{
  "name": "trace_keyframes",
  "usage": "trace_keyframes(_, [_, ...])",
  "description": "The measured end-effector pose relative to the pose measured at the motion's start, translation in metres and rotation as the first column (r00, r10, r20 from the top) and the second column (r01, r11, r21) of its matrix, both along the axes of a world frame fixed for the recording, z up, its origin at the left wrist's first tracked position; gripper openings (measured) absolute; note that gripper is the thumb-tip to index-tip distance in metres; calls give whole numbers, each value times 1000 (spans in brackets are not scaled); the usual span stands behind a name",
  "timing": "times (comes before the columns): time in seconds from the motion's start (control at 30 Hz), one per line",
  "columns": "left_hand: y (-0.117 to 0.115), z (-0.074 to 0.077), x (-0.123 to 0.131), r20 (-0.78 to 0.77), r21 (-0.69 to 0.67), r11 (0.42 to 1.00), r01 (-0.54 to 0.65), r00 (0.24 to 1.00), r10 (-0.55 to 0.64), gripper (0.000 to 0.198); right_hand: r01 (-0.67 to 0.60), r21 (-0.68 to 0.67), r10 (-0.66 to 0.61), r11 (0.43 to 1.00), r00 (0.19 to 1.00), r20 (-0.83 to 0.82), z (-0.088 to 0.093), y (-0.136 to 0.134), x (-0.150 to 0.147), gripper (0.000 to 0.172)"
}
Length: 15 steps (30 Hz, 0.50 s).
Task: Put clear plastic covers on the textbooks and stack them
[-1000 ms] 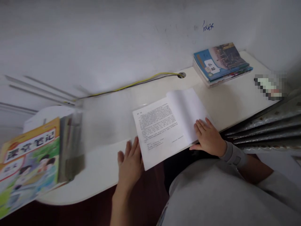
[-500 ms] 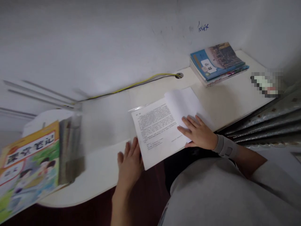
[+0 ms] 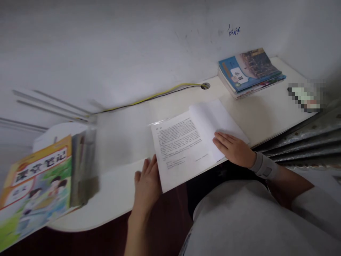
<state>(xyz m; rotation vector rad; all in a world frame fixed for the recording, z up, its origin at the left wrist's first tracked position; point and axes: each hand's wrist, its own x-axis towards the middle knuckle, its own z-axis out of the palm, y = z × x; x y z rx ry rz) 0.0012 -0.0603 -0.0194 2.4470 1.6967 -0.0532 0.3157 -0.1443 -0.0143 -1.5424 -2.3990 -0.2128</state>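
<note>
An open book (image 3: 177,153) lies on the white desk (image 3: 114,192), a printed page on its left side and a blank white page on its right. My right hand (image 3: 233,147), with a grey band at the wrist, rests flat on the blank page near its lower edge, fingers stretched out. Beside the book's left edge, my left hand (image 3: 147,179) lies on the desk's front edge with its fingers apart. It holds nothing, and some of its fingertips are partly hidden near the page edge.
A stack of books (image 3: 249,73) sits at the back right, with a blurred-out object (image 3: 306,97) beyond it. Another book (image 3: 39,192) with a colourful cover stands at the left. A yellow cable (image 3: 154,96) runs along the wall into a desk hole.
My right hand has slid to the right across the blank page, and that page lies flatter. My left hand stays at the book's left edge. The view has shifted slightly.
</note>
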Motion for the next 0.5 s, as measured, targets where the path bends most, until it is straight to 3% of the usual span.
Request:
trace_keyframes(0.23, [-5,-5,5,23,31,996,-79,997,78,50,153,8,-153,988,987,57,-18,-1,-14,36])
trace_keyframes(0.5, [1,6,8,54,75,996,-53,997,49,47,235,-79,-235,969,972,1,-13,-2,-15,43])
